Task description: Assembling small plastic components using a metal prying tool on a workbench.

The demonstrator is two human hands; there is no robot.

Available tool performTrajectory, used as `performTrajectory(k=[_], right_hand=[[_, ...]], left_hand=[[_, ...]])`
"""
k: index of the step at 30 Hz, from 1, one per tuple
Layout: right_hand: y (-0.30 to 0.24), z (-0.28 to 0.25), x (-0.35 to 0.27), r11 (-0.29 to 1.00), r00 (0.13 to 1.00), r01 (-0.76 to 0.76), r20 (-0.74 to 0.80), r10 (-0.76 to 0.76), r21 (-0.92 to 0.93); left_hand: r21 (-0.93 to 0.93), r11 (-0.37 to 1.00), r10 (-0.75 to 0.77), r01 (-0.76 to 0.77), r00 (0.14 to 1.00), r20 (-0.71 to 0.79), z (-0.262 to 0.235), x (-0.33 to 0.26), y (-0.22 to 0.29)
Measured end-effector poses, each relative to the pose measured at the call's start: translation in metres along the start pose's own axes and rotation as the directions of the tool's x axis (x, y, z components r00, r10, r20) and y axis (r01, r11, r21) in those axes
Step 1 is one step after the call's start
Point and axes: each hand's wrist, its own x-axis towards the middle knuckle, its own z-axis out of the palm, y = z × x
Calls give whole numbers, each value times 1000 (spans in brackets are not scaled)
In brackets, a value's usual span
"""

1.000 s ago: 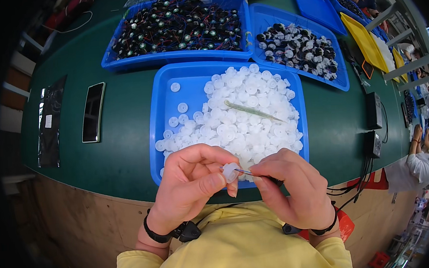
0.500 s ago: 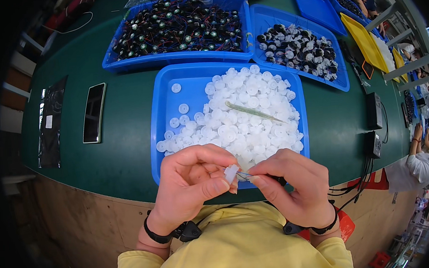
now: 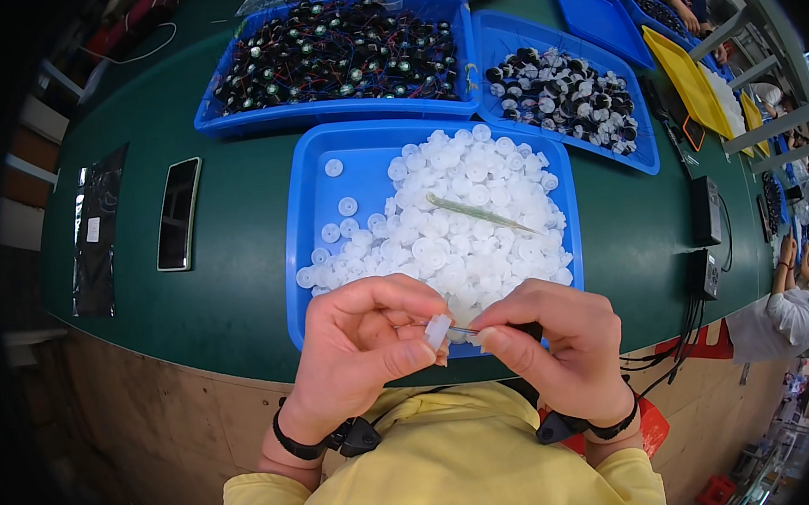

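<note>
My left hand (image 3: 359, 334) pinches a small white plastic round piece (image 3: 437, 329) between thumb and fingers. My right hand (image 3: 563, 349) grips thin wires (image 3: 465, 330) between thumb and forefinger. A dark round part (image 3: 528, 331) shows partly behind the right fingers; most of it is hidden. The wires run into the white piece, and thin ends seem to come out on its left side. Just beyond both hands lies a blue tray (image 3: 313, 198) heaped with similar white plastic pieces (image 3: 458, 221). A long, thin greenish strip (image 3: 481, 213) rests on the heap.
Behind stand a blue bin (image 3: 220, 120) of black wired parts and a blue tray (image 3: 635, 157) of black-and-white assembled parts. A phone (image 3: 179, 215) and a black plastic bag (image 3: 99, 232) lie left. Black boxes (image 3: 706, 209) with cables, a yellow tray (image 3: 686, 78) and co-workers are at right.
The wires have moved further into the white piece, and thin ends now show on its left. Both hands keep nearly the same place.
</note>
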Motion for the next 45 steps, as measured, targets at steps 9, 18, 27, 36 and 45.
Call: performTrajectory(k=[9,18,27,36,45], right_hand=[[0,1,1,940,973,224,7,-230,-256],[-1,5,2,870,941,315,10,-337,-380],[-2,2,1,992,997,73,-3,-74,-99],[-2,9,1,964,987,162,18,-162,-210],[-7,10,-1,960,978,169,-85,-192,-222]], left_hand=[[-92,994,-52,57,997,59,2,2,0],[-126,990,-68,68,998,10,-2,2,-1],[-78,997,-5,7,999,33,0,3,-2],[-50,999,-10,12,999,43,3,3,0],[-232,972,-15,27,999,51,-1,3,-5]])
